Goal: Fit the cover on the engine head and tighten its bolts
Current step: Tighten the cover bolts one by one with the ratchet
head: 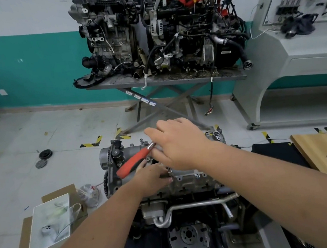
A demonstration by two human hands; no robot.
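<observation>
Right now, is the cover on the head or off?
On. The cover sits flat on the engine head, with bolts in its near edge. Tightness: cannot tell.

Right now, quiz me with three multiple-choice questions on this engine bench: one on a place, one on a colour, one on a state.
1. Where does the white open box sit?
A. on the floor, left of the grey engine head
B. on the wooden board
C. on the steel table

2. The ratchet handle is:
A. blue
B. red
C. yellow

3. The right hand:
A. hangs idle
B. lies flat on the floor
C. holds the ratchet's metal end

Answers: A, it stands on cardboard there; B, red grip; C, fingers curl round it.
</observation>
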